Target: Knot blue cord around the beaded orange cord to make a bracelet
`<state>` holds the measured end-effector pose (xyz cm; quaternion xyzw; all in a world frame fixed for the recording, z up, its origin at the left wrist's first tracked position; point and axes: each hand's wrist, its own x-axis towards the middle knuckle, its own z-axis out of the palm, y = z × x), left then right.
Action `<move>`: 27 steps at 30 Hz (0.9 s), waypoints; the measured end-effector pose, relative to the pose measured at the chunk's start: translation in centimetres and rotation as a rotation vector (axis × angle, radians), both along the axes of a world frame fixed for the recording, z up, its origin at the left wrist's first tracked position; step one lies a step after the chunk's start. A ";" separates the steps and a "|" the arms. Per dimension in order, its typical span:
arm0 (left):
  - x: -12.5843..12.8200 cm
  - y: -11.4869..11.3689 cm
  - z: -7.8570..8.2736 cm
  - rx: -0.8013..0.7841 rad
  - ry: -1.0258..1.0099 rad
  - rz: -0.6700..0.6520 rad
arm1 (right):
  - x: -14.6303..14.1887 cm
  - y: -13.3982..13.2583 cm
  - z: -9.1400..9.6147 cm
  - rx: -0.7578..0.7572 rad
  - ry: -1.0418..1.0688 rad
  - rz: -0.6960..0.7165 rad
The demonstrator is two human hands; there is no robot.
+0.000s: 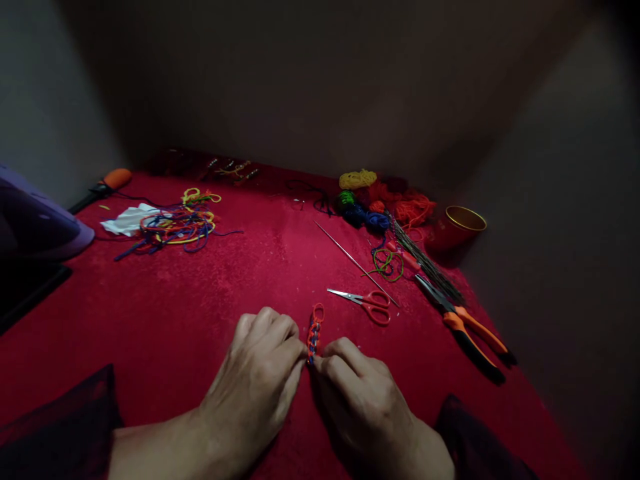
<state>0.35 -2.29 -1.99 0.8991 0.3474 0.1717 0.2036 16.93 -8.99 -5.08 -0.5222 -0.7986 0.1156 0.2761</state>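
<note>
A short braided cord piece [315,330] in orange and blue, with a loop at its far end, lies on the red cloth [210,300]. My left hand [260,377] and my right hand [357,393] meet at its near end. Both have their fingers curled and pinched on the braid's lower end. The cord ends under the fingers are hidden.
Small orange-handled scissors [367,303], a long thin metal needle [353,260] and orange-handled pliers [465,327] lie to the right. Yarn balls [373,200] and a red cup [457,227] sit at the back right. A tangle of coloured cords [173,223] and white cloth [130,219] lie at back left.
</note>
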 end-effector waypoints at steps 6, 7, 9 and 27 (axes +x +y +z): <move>0.3 0.0 0.1 -0.141 -0.015 0.048 | 0.1 -0.1 -0.1 0.050 0.007 0.007; 0.4 0.0 0.1 -0.152 -0.020 0.057 | 0.2 0.0 -0.1 0.060 0.010 0.010; 0.5 0.1 -0.1 -0.172 -0.026 0.074 | 0.2 0.1 -0.1 0.072 0.017 0.027; 1.0 -0.1 -0.1 -0.241 -0.020 0.087 | -0.1 0.1 0.4 -0.010 0.169 -0.063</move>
